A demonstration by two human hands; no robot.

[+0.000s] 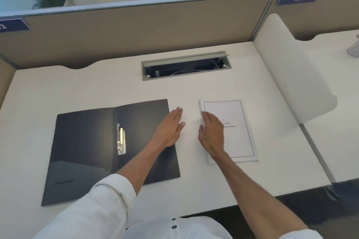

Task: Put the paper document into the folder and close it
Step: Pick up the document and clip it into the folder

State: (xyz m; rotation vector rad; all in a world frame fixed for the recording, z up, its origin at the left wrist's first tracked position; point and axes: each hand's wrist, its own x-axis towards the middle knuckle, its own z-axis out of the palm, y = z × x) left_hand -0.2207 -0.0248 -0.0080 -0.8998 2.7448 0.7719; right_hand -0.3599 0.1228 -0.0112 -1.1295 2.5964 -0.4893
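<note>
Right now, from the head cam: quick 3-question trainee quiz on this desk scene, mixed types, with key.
1. True or false: the folder lies open on the desk.
2. Which hand rests on the paper document? A) left hand B) right hand C) neither
3. Fill in: the metal clip sits near the folder's ____.

Key: 1 true. 2 B: the right hand lies on the document's left edge; the left hand lies flat at the folder's right edge. 3 spine, the centre fold.
</note>
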